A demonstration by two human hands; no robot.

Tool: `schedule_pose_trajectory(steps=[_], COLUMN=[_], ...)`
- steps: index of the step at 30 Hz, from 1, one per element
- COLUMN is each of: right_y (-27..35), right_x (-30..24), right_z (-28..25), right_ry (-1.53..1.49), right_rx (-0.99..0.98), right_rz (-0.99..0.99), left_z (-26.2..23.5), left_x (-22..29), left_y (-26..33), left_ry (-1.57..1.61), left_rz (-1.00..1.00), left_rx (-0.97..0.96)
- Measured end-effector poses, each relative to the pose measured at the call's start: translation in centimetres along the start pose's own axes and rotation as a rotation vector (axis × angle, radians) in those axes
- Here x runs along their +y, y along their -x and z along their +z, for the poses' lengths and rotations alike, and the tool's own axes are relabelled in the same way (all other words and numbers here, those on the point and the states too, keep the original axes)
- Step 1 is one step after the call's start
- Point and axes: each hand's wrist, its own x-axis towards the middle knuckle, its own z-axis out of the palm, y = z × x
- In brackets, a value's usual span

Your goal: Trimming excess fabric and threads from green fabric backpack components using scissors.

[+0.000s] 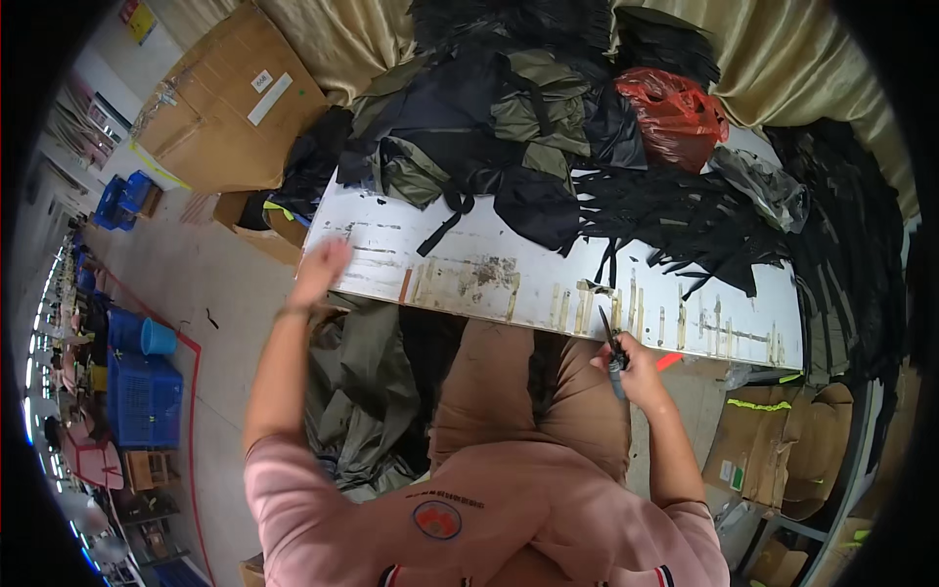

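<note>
In my right hand (641, 372) is a pair of scissors (615, 354) with dark handles, its blades pointing up over the front edge of the white table (460, 259). The fingers of that hand are wrapped round the handles. My left hand (326, 269) is at the table's left front corner, smeared by motion, so its finger pose is unclear. Dark and olive cloth pieces (538, 112) are heaped along the back of the table. Black cut strips (665, 215) spread over its right half. Grey-green cloth (362, 391) hangs down beside my legs at the left.
A red plastic bag (675, 112) and a grey plastic bag (768, 186) lie at the back right. Long black strips (846, 245) hang off the right end. Cardboard boxes stand at left (230, 108) and lower right (753, 445). Blue crates (144, 391) stand on the floor farther left.
</note>
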Motion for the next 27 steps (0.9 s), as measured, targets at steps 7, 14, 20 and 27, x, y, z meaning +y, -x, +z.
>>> schedule_pose_trajectory(steps=[7, 14, 20, 27], right_y=[-0.7, -1.3, -2.7, 4.9], right_x=[-0.8, -0.4, -1.1, -2.2], right_z=[2.1, 1.5, 4.4, 1.0], right_ry=[0.063, -0.631, -0.531, -0.602], right_rx=[-0.001, 0.226, 0.109, 0.022], right_rz=[-0.154, -0.185, -0.055, 0.109], left_z=[6.3, 12.1, 19.2, 15.3], left_x=[7.6, 20.8, 19.4, 18.6], left_y=[-8.7, 13.4, 24.4, 21.3], left_ry=[-0.136, -0.194, -0.033, -0.026], left_rz=[0.226, 1.002, 0.894, 0.869], left_rx=[0.547, -0.118, -0.626, -0.427])
